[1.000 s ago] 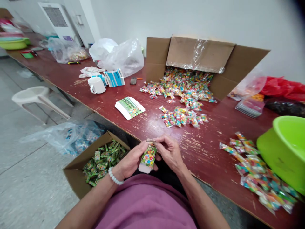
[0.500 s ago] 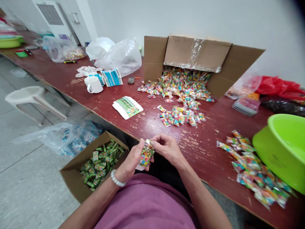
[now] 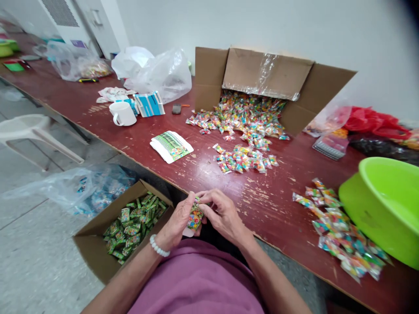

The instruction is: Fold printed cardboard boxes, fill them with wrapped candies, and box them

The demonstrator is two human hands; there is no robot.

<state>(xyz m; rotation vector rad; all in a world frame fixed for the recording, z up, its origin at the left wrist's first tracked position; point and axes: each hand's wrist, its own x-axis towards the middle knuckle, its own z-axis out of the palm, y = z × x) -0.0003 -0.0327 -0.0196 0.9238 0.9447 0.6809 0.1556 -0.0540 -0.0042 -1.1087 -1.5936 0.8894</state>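
Note:
Held at the table's front edge is a small green printed carton, its lower flap white and sticking out. My left hand is wrapped round the carton from the left, with a bead bracelet on that wrist. The fingers of my right hand pinch the carton's top end and cover much of it. A stack of flat green-and-white cartons lies on the table beyond. Wrapped candies are heaped nearby, in front of an open cardboard box that spills more of them.
Below the table edge, at left, an open box holds filled green cartons, beside a plastic bag. A green basin and candies are at right. A white mug stands at left; a stool is beyond.
My right fingers have moved over the top of the carton, where a white flap showed before. The view has shifted slightly, moving the scene left.

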